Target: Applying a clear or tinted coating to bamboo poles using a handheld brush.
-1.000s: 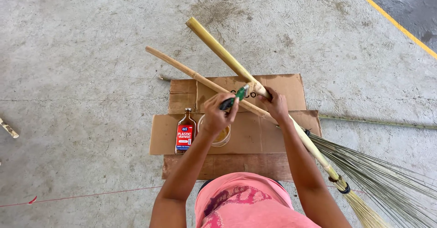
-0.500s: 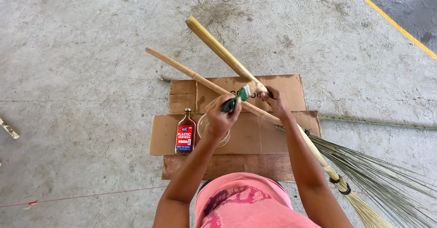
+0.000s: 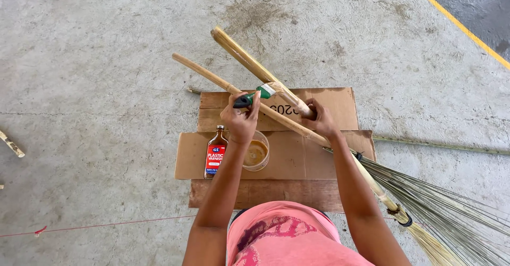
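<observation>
My left hand (image 3: pixel 241 118) grips a small green-handled paintbrush (image 3: pixel 259 94), its bristles touching the upper broom handle (image 3: pixel 249 64). My right hand (image 3: pixel 319 120) holds that same thick bamboo handle from below. A second, thinner broom handle (image 3: pixel 204 74) runs beneath it, crossing under both hands. Both handles end in stiff broom bristles (image 3: pixel 451 213) at the lower right. Just under my left wrist sits a clear cup (image 3: pixel 257 152) of brown liquid, with a small brown bottle (image 3: pixel 215 153) bearing a red label to its left.
Flattened cardboard sheets (image 3: pixel 308 160) lie on the concrete floor under the work. A thin stick (image 3: pixel 441 145) lies to the right, another stick piece (image 3: pixel 11 144) at the far left. A red string (image 3: pixel 106 223) crosses the floor. A yellow line (image 3: pixel 462 27) marks the top right.
My left hand has slid the paintbrush up along the thick handle, away from my right hand. The brooms and my right hand have stayed nearly still.
</observation>
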